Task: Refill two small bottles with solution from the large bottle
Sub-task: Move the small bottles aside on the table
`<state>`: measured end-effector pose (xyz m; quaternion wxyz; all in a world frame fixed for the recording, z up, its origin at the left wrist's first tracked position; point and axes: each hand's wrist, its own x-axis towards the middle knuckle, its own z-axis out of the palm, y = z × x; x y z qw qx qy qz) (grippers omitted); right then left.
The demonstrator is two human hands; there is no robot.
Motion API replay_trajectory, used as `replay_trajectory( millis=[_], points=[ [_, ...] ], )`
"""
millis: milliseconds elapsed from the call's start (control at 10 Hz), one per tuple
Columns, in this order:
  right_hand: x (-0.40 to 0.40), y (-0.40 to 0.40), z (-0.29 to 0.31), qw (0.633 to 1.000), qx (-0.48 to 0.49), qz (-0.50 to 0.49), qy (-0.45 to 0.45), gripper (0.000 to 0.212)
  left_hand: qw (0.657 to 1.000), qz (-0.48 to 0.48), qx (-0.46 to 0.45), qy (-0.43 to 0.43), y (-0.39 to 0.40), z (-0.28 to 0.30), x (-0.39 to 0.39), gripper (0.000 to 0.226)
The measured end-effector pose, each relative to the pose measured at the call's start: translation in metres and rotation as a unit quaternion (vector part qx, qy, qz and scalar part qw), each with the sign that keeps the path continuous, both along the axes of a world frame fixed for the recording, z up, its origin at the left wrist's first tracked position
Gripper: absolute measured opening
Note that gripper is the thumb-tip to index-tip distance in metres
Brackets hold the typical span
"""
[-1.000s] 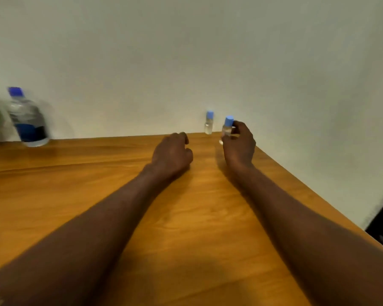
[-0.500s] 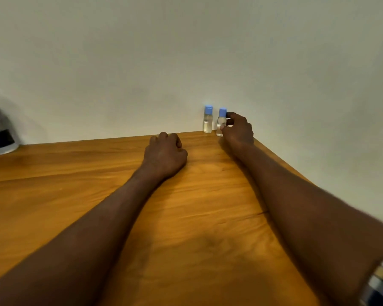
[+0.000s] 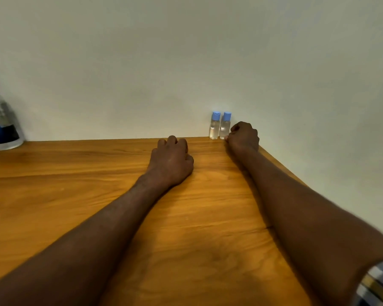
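Observation:
Two small clear bottles with blue caps stand upright side by side at the table's far edge against the wall: the left small bottle [image 3: 214,127] and the right small bottle [image 3: 225,127]. My right hand [image 3: 243,136] rests just right of the right bottle with fingers curled; a fingertip meets the bottle's base, but the hand is not wrapped around it. My left hand [image 3: 171,162] lies on the wood as a loose fist, holding nothing. The large bottle [image 3: 2,129], clear with a blue and black label, stands at the far left, partly cut off by the frame.
The wooden table [image 3: 97,195] runs up to a plain white wall; its right edge slants away beside my right forearm. A checked sleeve [image 3: 378,283] shows at the lower right corner.
My right hand carried the right small bottle back and set it next to the other one, then let go of its body. The view shifted right, so the large bottle slid toward the left edge.

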<state>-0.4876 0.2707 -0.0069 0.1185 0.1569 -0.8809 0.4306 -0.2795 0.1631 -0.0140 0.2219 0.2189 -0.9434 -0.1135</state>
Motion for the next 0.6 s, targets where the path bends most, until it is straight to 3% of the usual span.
replay_trajectory(
  millis=[600],
  points=[
    [0.0003, -0.0031, 0.0026, 1.0, -0.002, 0.015, -0.016, 0.036, 1.0, 0.004, 0.004, 0.012, -0.0004, 0.001, -0.0005, 0.028]
  ],
)
